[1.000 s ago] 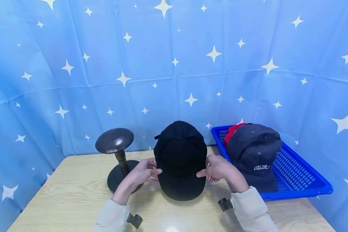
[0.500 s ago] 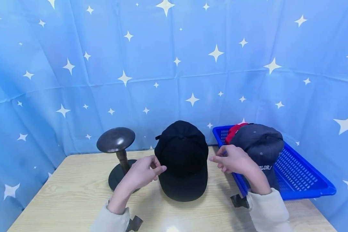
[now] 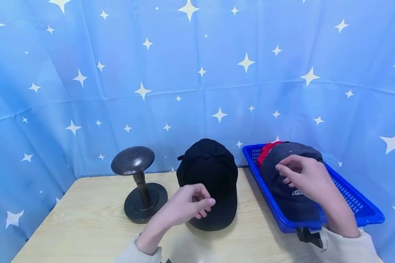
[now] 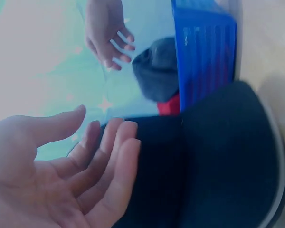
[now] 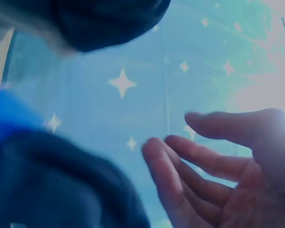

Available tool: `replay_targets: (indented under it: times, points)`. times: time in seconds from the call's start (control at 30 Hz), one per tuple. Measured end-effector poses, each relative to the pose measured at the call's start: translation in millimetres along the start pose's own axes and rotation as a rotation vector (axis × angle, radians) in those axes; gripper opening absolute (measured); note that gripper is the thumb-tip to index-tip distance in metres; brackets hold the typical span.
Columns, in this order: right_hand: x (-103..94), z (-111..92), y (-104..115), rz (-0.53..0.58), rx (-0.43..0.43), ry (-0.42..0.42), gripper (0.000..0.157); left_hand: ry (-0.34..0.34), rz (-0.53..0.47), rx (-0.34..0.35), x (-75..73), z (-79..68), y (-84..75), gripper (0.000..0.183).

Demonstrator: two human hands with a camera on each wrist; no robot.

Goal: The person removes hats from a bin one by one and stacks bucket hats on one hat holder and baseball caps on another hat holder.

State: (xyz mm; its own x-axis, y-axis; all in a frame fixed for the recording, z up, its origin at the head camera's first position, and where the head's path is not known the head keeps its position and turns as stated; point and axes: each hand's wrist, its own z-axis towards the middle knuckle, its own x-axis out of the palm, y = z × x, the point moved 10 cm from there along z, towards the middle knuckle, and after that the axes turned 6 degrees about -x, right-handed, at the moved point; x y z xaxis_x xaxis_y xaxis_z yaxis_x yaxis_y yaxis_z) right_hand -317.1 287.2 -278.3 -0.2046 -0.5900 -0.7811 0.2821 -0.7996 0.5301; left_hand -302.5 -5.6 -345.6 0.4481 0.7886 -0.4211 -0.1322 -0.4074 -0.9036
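Note:
A black cap [image 3: 207,164] stands mid-table with its brim toward me. My left hand [image 3: 187,204] hovers in front of it, and in the left wrist view the loosely bent fingers [image 4: 118,175] hold nothing. Over the blue basket [image 3: 270,204], my right hand [image 3: 311,179] hangs above a dark grey cap [image 3: 276,190] with white lettering, partly hiding it. The right wrist view shows the thumb and fingers [image 5: 166,185] apart from the grey cap [image 5: 52,185], with nothing between them. Behind the grey cap a red cap [image 3: 264,151] peeks out.
A dark hat stand [image 3: 133,160] with a domed top and round base is left of the black cap. A blue curtain [image 3: 171,73] with white stars hangs behind the wooden table [image 3: 85,212].
Both hands have let go of the black cap, which stays in place. My right hand has moved right over the basket; my left hand has shifted right, in front of the black cap.

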Motion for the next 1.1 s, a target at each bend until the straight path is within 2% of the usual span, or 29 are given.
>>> replay_targets:
  times: [0.17,0.27,0.47,0.63,0.83,0.97,1.1]
  points:
    - [-27.5,2.8,-30.0,-0.127,-0.012,-0.091,0.026,0.034,-0.112,0.016,28.4,9.7,-3.0,0.015]
    - [-39.3,9.4,-44.0,-0.219,-0.014,-0.112,0.025,0.05,-0.197,0.02,44.8,18.0,-2.3,0.013]
    - [-44.6,24.6,-64.2,-0.356,0.021,-0.046,0.031,0.074,-0.376,-0.015,77.5,37.2,2.3,0.012]
    - [-47.7,29.1,-77.7,-0.407,0.064,-0.028,0.032,0.084,-0.508,-0.041,104.8,54.5,2.2,0.016]
    - [-47.2,28.3,-83.7,-0.415,0.118,-0.059,0.033,0.03,-0.634,-0.072,129.9,73.7,5.6,0.025]
    - [-44.4,27.4,-84.9,-0.4,0.157,-0.086,0.035,-0.039,-0.69,-0.101,144.3,82.5,6.6,0.034]
    - [-42.6,27.4,-86.9,-0.386,0.194,-0.109,0.042,-0.113,-0.724,-0.136,153.9,89.0,7.5,0.051]
